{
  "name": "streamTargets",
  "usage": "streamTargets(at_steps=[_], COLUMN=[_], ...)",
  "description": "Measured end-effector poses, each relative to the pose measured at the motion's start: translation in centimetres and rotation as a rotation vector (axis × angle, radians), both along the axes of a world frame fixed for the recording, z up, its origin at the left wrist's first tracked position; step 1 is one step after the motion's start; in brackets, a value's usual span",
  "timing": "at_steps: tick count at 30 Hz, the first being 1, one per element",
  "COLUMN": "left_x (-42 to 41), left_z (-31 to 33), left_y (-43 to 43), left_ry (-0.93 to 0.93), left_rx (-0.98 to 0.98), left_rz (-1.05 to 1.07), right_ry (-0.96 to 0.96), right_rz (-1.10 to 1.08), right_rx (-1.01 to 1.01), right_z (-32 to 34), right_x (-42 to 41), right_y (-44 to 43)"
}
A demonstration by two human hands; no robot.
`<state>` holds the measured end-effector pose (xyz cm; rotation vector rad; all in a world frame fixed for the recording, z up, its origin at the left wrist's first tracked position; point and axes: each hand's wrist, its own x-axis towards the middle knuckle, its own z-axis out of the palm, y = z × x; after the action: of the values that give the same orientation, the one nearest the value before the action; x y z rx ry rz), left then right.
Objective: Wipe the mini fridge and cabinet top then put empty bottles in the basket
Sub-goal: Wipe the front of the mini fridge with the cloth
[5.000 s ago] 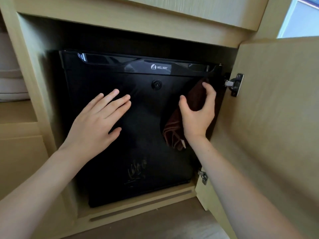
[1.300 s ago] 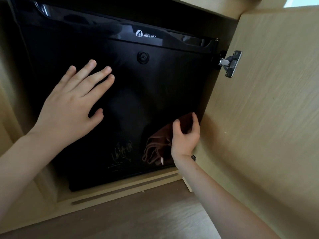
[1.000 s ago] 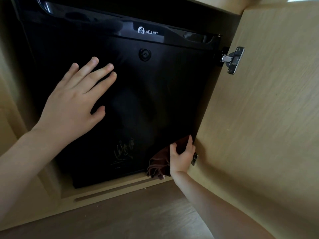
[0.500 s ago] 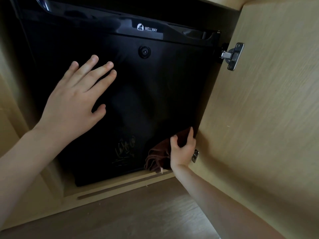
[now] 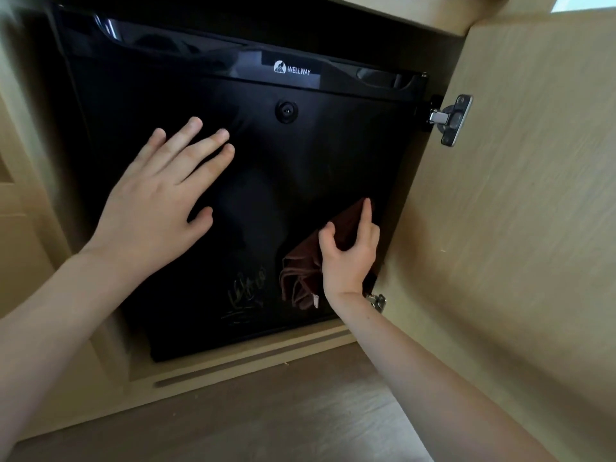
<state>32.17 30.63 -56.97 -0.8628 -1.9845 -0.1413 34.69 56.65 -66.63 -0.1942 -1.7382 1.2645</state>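
Observation:
A black mini fridge [image 5: 293, 168] with a WELLWAY label sits inside a light wooden cabinet, its door closed. My left hand [image 5: 156, 208] lies flat on the fridge door at the left, fingers straight and spread. My right hand [image 5: 348, 255] holds a dark brown cloth [image 5: 300, 275] against the lower right part of the door, thumb and fingers curled on the cloth. Folds of the cloth hang below my palm. No bottles or basket are in view.
The open cabinet door [image 5: 520, 208] stands close on the right, with a metal hinge [image 5: 451, 120] at the top and another [image 5: 376, 301] by my right wrist. The cabinet's wooden base ledge [image 5: 253, 358] runs below the fridge, with wood floor [image 5: 266, 415] beneath.
My right hand slid the cloth down the fridge door's right side to the bottom corner, and has now come back up a little. My left hand has stayed flat on the door.

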Motion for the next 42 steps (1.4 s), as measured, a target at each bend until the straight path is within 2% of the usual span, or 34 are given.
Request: streamTargets(at_steps=[3,7,10,13,15,17,21,24,26,33,42], left_x=[0.3,0.6,0.7,0.5,0.4,0.4,0.6,0.8,0.9,0.8,1.2], left_z=[0.0,0.2,0.2,0.1,0.1,0.1,0.0,0.2,0.2,0.3,0.4], left_y=[0.0,0.1,0.1,0.0,0.0,0.1,0.1,0.3,0.3,0.0,-0.1], left_ry=[-0.006,-0.019,-0.019,-0.012,-0.010,-0.013,-0.019,-0.020,-0.028,-0.025,-0.042], left_rx=[-0.001,-0.006,0.001,-0.004,-0.003,0.000,0.007,0.005,0.007,-0.013,-0.023], left_rz=[0.014,0.022,0.027,0.023,0.022,0.020,0.023,0.027,0.034,0.037,0.057], right_ry=[-0.109,-0.221,-0.076,0.136,0.201,0.192,0.004,-0.087,-0.067,0.239,0.135], right_rz=[-0.034,-0.050,-0.007,0.025,0.002,-0.019,0.111,0.159,0.156,0.072,0.094], right_rx=[0.034,-0.054,-0.046,0.111,0.176,0.210,0.203,0.157,0.124,0.184,0.297], right_z=[-3.6,-4.8,-1.6,2.6,3.9,2.8,-3.5,-4.5,-2.6,6.4,3.4], right_x=[1.2,2.3,1.9,0.5,-0.5,-0.6,1.4,1.9,1.7,-0.4,0.4], right_y=[0.4,0.6,0.4,-0.3,-1.0,-1.7,-1.9,-1.8,-2.1,-4.3,-4.2])
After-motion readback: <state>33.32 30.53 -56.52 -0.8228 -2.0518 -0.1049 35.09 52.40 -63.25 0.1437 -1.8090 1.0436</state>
